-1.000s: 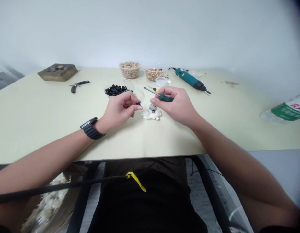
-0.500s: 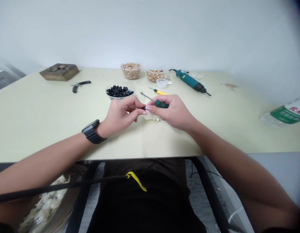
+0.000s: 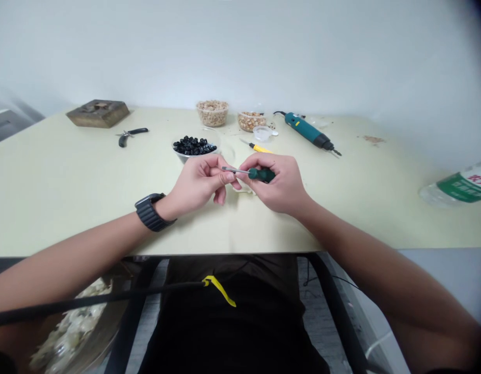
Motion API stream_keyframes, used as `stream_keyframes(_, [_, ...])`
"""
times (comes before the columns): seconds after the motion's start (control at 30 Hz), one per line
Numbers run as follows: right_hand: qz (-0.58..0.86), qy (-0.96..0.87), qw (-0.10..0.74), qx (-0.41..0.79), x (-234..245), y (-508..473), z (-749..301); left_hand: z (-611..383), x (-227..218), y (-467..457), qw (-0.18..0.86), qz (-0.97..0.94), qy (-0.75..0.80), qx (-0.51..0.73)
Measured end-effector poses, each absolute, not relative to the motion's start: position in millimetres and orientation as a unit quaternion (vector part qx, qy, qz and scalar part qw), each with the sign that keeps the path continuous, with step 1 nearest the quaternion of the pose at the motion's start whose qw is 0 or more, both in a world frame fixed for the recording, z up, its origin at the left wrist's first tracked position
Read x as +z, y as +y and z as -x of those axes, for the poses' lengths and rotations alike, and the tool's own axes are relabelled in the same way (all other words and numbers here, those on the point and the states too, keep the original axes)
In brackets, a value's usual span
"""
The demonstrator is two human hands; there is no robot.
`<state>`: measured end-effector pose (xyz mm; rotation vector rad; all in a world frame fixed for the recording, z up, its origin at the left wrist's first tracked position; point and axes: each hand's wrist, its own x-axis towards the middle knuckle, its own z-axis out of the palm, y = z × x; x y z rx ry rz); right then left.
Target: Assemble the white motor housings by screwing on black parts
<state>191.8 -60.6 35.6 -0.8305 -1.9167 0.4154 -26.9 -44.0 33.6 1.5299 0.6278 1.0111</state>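
camera: one, worn on my head | looks from: above my lap | faces: forward and down over the table to the wall behind | range: near, my left hand and right hand at mid-frame | framing: wall along the top, lap along the bottom

Open tabletop lies beside the right hand; a bowl blocks beyond the left hand.
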Motion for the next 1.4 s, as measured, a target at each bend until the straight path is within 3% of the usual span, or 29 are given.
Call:
stream_keyframes(0.2, [0.317, -0.831, 0.457, 0.028, 26.9, -59.0, -195.6, 29.3, 32.7, -39.6, 0.674, -0.57, 0.286, 0.372])
stream_keyframes(0.33, [0.304, -0.831, 0.464, 0.042, 29.6, -58.5, -195.4, 31.8, 32.7, -37.2, 0.726, -0.531, 0.278, 0.338])
stream_keyframes(0.57, [0.404, -0.716, 0.483, 0.301, 46.1, -56.3, -197.8, 32.7, 30.5, -36.5, 0.581, -0.636, 0.269, 0.43])
stream_keyframes(0.77, [0.419, -0.668, 0.44, 0.429, 41.1, -53.6, -199.6, 31.1, 30.2, -42.4, 0.481, -0.69, 0.281, 0.462])
stream_keyframes(1.1, [0.41, -0.664, 0.404, 0.478, 41.1, -54.0, -198.7, 33.1, 28.8, -42.8, 0.449, -0.72, 0.282, 0.448])
stream_keyframes(1.4, [0.416, -0.701, 0.384, 0.433, 45.6, -55.7, -199.9, 33.1, 27.8, -42.2, 0.423, -0.735, 0.293, 0.442])
